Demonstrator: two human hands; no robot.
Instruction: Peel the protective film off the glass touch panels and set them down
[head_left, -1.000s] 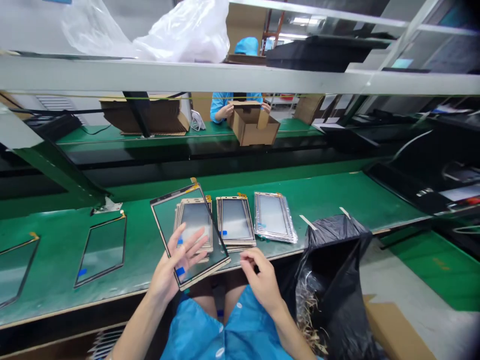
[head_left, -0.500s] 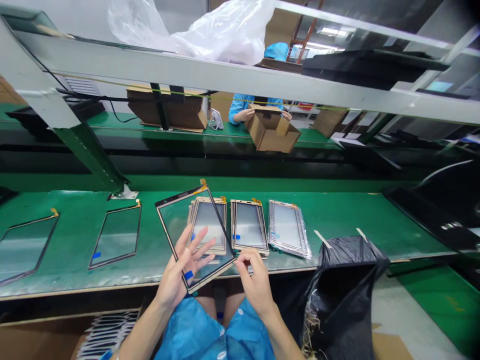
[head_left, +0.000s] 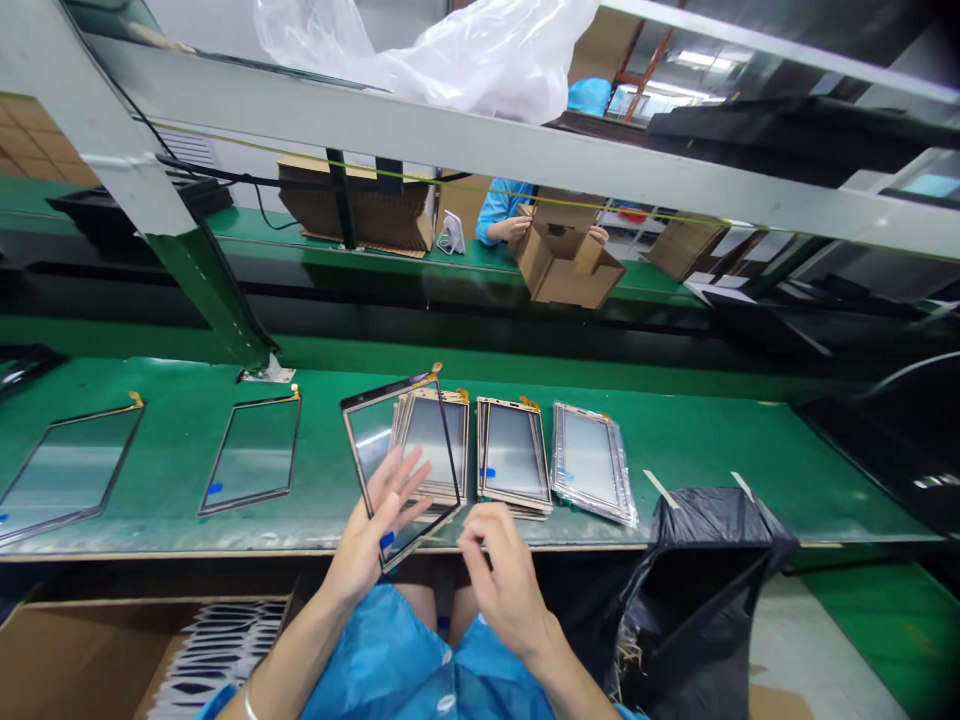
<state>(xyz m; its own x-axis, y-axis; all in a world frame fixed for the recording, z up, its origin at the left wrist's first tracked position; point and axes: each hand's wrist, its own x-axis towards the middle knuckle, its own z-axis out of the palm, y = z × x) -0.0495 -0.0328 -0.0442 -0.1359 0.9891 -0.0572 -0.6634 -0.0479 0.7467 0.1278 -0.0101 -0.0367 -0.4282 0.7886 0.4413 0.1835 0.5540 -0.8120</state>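
A black-framed clear touch screen panel [head_left: 411, 385] with a gold ribbon tab and a blue sticker is held tilted above the bench. My left hand [head_left: 367, 530] supports it by its left edge, fingers spread behind the glass and visible through it. Just right of the panel's lower right corner is my right hand [head_left: 502, 575], fingertips pinched together; what they hold, if anything, is too small to make out. Behind the panel lies a stack of panels [head_left: 450, 440], partly hidden. Beside it are a second stack [head_left: 514, 450] and a plastic-wrapped stack [head_left: 592, 460].
Two single panels [head_left: 251, 450] [head_left: 75, 465] lie on the green bench [head_left: 705, 440] at left. A black bag [head_left: 697, 600] is taped to the bench's front edge. Across the bench, a co-worker's hand [head_left: 517, 228] holds a cardboard box [head_left: 574, 265]. A carton [head_left: 90, 650] sits below.
My right hand has come away from the panel's lower right corner, slightly down. The panel is tilted more steeply in my left hand. The whole view has shifted a little.
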